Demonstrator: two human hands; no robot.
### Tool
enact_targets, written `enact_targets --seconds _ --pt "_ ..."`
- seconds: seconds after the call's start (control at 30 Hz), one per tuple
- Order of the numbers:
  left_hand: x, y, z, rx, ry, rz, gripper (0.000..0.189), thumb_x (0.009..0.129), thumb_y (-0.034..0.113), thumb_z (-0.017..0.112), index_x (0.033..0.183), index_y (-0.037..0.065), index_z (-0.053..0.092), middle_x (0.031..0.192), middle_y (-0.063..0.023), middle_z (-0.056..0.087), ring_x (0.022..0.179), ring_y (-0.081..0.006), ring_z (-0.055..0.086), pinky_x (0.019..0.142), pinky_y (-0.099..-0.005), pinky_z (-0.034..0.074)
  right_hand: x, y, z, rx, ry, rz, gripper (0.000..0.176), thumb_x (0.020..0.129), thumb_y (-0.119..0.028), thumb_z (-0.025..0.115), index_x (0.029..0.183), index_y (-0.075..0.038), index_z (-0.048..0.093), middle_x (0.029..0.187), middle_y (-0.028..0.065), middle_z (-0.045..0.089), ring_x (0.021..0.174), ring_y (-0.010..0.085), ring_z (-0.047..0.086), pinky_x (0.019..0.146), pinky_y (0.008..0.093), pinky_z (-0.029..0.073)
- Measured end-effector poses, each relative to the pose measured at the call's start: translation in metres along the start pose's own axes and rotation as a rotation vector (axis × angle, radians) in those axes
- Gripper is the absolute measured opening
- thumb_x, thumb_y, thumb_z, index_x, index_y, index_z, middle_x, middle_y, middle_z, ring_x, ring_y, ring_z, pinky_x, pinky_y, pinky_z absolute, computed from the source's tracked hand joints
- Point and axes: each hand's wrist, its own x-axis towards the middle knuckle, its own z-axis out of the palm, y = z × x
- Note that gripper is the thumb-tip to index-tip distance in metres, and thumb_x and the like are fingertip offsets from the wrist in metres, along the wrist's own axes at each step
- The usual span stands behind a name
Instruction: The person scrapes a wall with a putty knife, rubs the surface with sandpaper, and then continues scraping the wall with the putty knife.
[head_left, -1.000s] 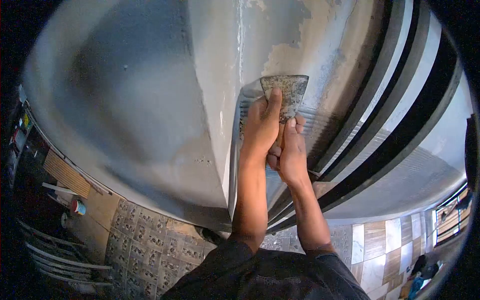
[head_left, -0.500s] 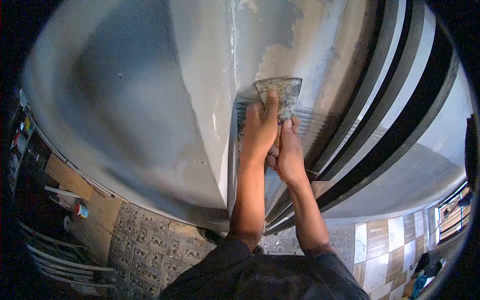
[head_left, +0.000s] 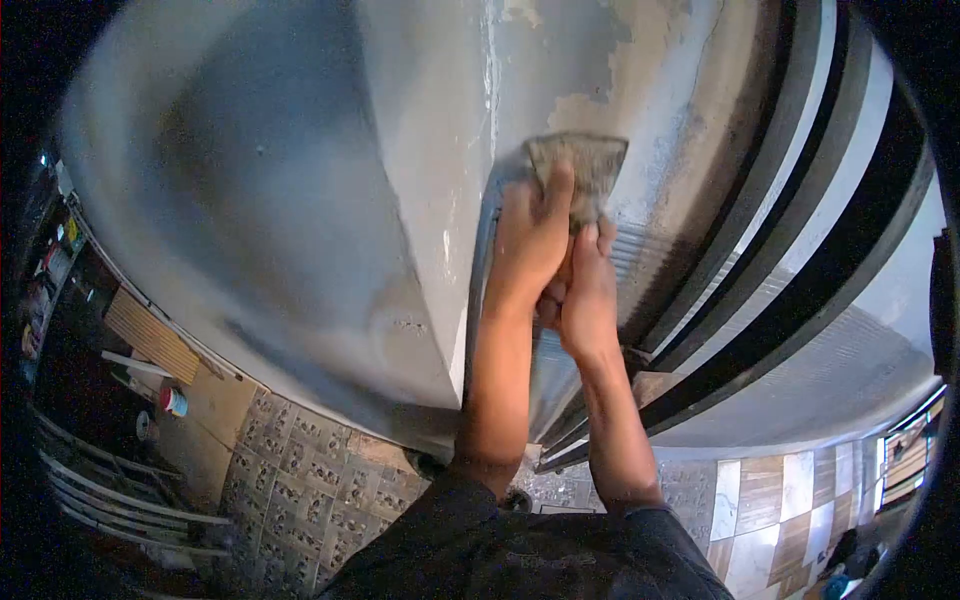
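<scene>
A wide putty knife (head_left: 597,172), its blade stained and crusted, is raised against the wall (head_left: 560,60) in front of me. My left hand (head_left: 533,235) grips it from the left, with one digit stretched up along the blade. Lower down, my right hand (head_left: 588,285) is closed around the handle, most of which the fingers hide. The blade's broad edge points up and appears to lie on the wall. Above it the surface is patchy, grey beside bare beige, and a pale cracked line (head_left: 491,75) runs up the corner at its left.
Dark curved-looking slats (head_left: 800,290) stand out to the right of my arms. Patterned tiles (head_left: 300,450) cover the floor below. At lower left are a small bucket (head_left: 173,401), a ribbed panel (head_left: 150,335) and stacked bars (head_left: 150,520).
Both hands have pushed the putty knife a little higher up the wall. The whole view has shifted slightly to the right.
</scene>
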Motion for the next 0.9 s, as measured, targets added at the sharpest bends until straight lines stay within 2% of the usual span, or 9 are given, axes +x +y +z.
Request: enact_targets --seconds 0.07,0.17,0.27,0.3,0.4,0.57,0.73,0.8,0.9 --pt "0.008 -0.044 0.004 0.15 0.176 0.225 0.053 0.09 0.045 0.046 0.075 -0.005 0.056 0.061 -0.0156 0.057 0.06 -0.0224 0.057 0.058 -0.0356 0.044 -0.007 0.014 -0.007 -0.043 -0.02 -0.063 0.037 0.096 -0.044 0.024 0.083 -0.014 0.043 0.05 -0.0069 0.032 0.036 0.0056 0.026 0.033 0.0209 0.02" --pt "-0.01 -0.003 -0.005 0.087 -0.092 -0.189 0.054 0.089 0.051 0.043 0.088 -0.001 0.06 0.079 -0.008 0.06 0.075 -0.0173 0.054 0.071 -0.0327 0.043 -0.014 0.001 -0.004 0.097 -0.047 0.066 0.032 0.096 -0.044 0.025 0.092 -0.016 0.041 0.053 -0.0063 0.034 0.035 0.0059 0.027 0.032 0.0207 0.022" --pt "-0.009 -0.019 0.008 -0.041 0.057 0.024 0.052 0.092 0.042 0.042 0.071 -0.003 0.056 0.059 -0.0109 0.06 0.051 -0.0169 0.058 0.052 -0.0291 0.046 -0.014 0.006 -0.009 -0.016 -0.023 0.033 0.029 0.096 -0.044 0.026 0.096 -0.018 0.038 0.054 -0.0053 0.035 0.035 0.0062 0.027 0.032 0.0207 0.022" --pt "-0.013 -0.025 0.002 0.029 -0.015 -0.09 0.052 0.091 0.046 0.042 0.08 -0.001 0.061 0.069 -0.008 0.06 0.066 -0.016 0.054 0.066 -0.0311 0.044 -0.017 0.013 -0.012 -0.061 -0.008 -0.029 0.027 0.096 -0.043 0.026 0.095 -0.019 0.038 0.053 -0.0051 0.035 0.035 0.0062 0.027 0.032 0.0205 0.022" --pt "0.0 -0.034 0.001 0.069 0.014 -0.185 0.051 0.092 0.045 0.042 0.081 -0.001 0.061 0.071 -0.0085 0.061 0.067 -0.016 0.055 0.065 -0.0308 0.044 0.004 0.029 -0.03 -0.327 0.063 0.01 0.036 0.097 -0.035 0.028 0.106 -0.003 0.041 0.06 -0.0035 0.04 0.049 0.0057 0.036 0.044 0.0213 0.031" --pt "-0.011 -0.032 0.011 0.415 0.154 -0.102 0.054 0.09 0.048 0.044 0.083 -0.004 0.058 0.078 -0.0129 0.061 0.071 -0.0199 0.055 0.066 -0.0308 0.043 -0.015 0.004 -0.026 0.086 -0.065 0.193 0.036 0.097 -0.036 0.029 0.11 -0.004 0.038 0.062 -0.0025 0.041 0.048 0.0069 0.036 0.043 0.0226 0.03" --pt "0.003 0.006 0.005 0.075 -0.01 -0.134 0.056 0.089 0.05 0.044 0.093 -0.004 0.058 0.086 -0.015 0.06 0.077 -0.0211 0.054 0.068 -0.0321 0.044 -0.004 -0.021 -0.002 0.161 -0.12 0.135 0.041 0.097 -0.036 0.029 0.119 -0.002 0.035 0.063 -0.0035 0.04 0.05 0.0058 0.033 0.043 0.0222 0.03" --pt "-0.009 -0.007 0.012 0.072 0.051 0.091 0.058 0.091 0.048 0.04 0.074 -0.004 0.056 0.06 -0.0123 0.057 0.057 -0.0216 0.053 0.058 -0.0373 0.042 -0.012 0.0 -0.006 -0.042 0.003 -0.077 0.043 0.097 -0.038 0.028 0.119 -0.002 0.035 0.062 -0.004 0.04 0.051 0.0058 0.032 0.045 0.0223 0.031" --pt "-0.002 -0.022 0.012 0.284 0.144 0.127 0.055 0.093 0.044 0.04 0.072 -0.005 0.056 0.061 -0.0161 0.056 0.058 -0.0219 0.053 0.059 -0.0384 0.042 -0.013 0.004 -0.021 -0.035 -0.018 0.073 0.042 0.097 -0.039 0.027 0.118 -0.005 0.037 0.059 -0.0036 0.041 0.051 0.0059 0.034 0.047 0.022 0.034"
